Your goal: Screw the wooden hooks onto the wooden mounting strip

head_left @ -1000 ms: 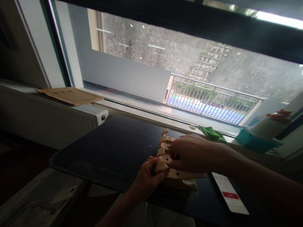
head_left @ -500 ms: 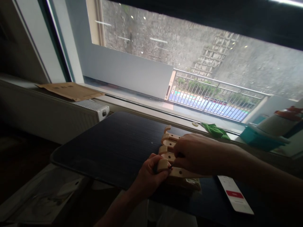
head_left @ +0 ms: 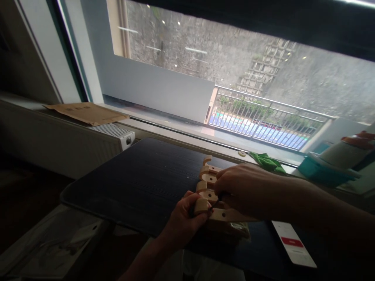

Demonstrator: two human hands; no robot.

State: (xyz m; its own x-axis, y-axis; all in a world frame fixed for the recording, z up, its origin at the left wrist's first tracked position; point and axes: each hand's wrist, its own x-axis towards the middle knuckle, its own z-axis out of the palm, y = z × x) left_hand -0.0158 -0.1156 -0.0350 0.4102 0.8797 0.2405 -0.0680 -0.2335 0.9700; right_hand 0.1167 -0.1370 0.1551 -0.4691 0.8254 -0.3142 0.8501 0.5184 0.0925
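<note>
The right hand [head_left: 241, 190], gripping a thin dark tool [head_left: 215, 203], exposes more of it than before; the left hand [head_left: 182, 217] pinches the nearest wooden hook [head_left: 201, 205] over the table [head_left: 131, 179], a smartphone [head_left: 294, 245] nearby.

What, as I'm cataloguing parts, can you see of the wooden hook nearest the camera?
This hook looks like pale wood, with a curved end at left and a flat strip running right, bearing a dark round spot, perhaps a hole. It lies over a glossy wrapper on the black table. The left hand grips the curved end; a thin dark tool in the right hand points at it, contact unclear. Whether it joins the hooks beyond is unclear.
</note>
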